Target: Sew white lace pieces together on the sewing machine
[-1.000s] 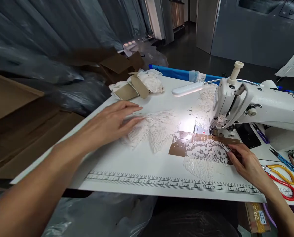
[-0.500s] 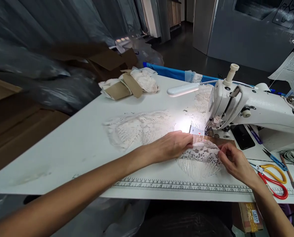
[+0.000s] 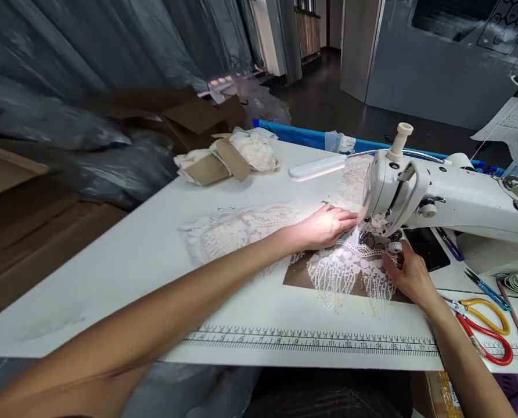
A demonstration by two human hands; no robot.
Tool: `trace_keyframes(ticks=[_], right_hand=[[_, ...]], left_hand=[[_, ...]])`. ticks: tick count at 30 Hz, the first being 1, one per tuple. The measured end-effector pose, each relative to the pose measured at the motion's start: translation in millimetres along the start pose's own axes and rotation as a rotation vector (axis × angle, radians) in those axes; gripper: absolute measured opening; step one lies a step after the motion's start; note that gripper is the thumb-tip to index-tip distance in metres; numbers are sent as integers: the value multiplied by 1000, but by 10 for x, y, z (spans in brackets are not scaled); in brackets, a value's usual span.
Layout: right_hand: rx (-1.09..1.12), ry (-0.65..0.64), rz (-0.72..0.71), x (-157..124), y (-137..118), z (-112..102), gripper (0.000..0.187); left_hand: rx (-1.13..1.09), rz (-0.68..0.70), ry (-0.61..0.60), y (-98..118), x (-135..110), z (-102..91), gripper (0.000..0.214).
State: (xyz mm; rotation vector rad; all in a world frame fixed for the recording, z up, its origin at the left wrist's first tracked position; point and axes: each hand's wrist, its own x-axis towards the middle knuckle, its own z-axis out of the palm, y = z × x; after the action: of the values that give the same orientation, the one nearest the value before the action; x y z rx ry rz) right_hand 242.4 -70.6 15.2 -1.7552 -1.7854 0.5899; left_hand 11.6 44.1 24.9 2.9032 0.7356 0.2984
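Observation:
A piece of white scalloped lace lies under the needle area of a white sewing machine, spread over a brown plate. My left hand rests flat just left of the presser foot, fingers stretched out together toward it and under the lamp's glare. At the lace's right end, my right hand has its thumb and fingers closed on the edge; its fingertips are partly hidden. More white lace lies left of the machine, partly behind my left forearm.
Red and yellow-handled scissors, blue thread snips and a dark phone lie on the right. A printed ruler runs along the table's front edge. Bundled lace with card sits at the back; a white lamp stands beside the machine.
My left hand has moved up and right, from the lace's upper edge to beside the presser foot, and its fingers lie flat. The lace is spread wider; my right hand stays at its right end.

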Motion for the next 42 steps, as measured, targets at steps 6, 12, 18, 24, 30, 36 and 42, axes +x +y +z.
trace_keyframes(ticks=[6,12,18,24,30,36,42], right_hand=[[4,6,-7,-35,60,13,37],[306,-50,41,-73,-89,64,38],[695,-291,102,7,-444,258,51],[299,-301,-27,35,-384,183,32],[-161,-149,-394,-67,-211,186,31],[-446,-135,-497,-3,-182,266,35],[-335,-109,-396,94,-62,298,34]], left_hand=[[7,9,31,-45,-27,-29,35],[-328,-20,203,105,-414,-80,32],[-910,-284,-61,376,-574,-178,58],[-718,-489,-44,528,-603,-169,64],[-632,-515,4,573,-635,-118,55],[-637,-596,24,545,-631,-127,58],[-712,-631,125,461,-616,-83,55]])
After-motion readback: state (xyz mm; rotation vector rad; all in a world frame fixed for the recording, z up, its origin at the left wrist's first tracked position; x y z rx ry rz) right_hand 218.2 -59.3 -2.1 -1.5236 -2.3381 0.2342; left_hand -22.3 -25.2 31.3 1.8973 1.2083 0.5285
